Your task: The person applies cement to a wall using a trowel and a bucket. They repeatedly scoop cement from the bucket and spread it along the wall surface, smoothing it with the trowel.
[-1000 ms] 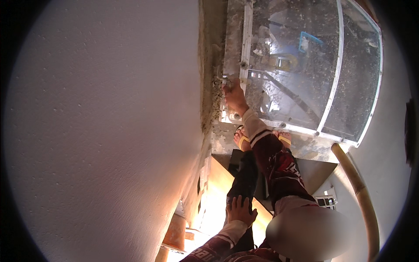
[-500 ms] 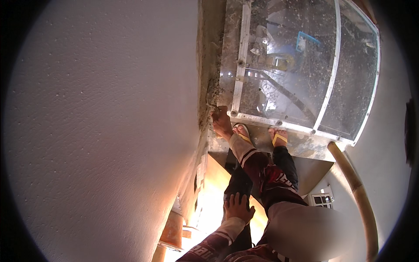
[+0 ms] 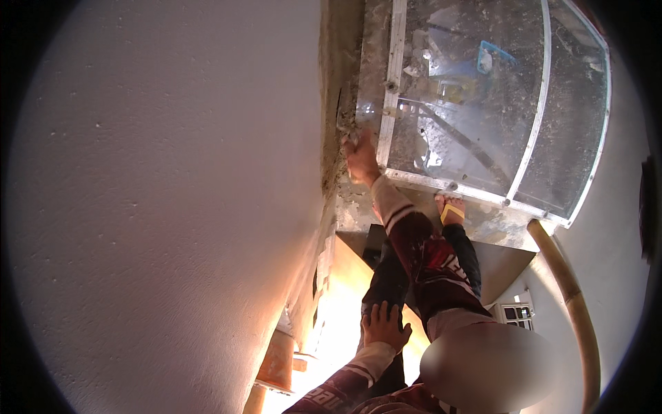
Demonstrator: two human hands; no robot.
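My right hand (image 3: 361,160) reaches out over the narrow cement ledge (image 3: 349,96) between the wall and the framed clear panel. Its fingers are bent together near loose grey debris. Whatever they grip is small and smeared by motion, so I cannot name it. Beside it runs the white frame strip (image 3: 394,83) of the transparent panel (image 3: 469,103), which is speckled with dirt. My left hand (image 3: 386,327) lies spread on my bent leg (image 3: 386,279), holding nothing.
A smooth pale wall (image 3: 172,172) fills the left side. At the right a bamboo pole (image 3: 571,297) curves past the panel's corner. My sandalled foot (image 3: 452,209) stands on the cement edge. A bright drop opens below, near an orange-brown post (image 3: 277,362).
My right hand has moved forward along the ledge, away from me. The whole view has shifted slightly; my left hand stays on the leg.
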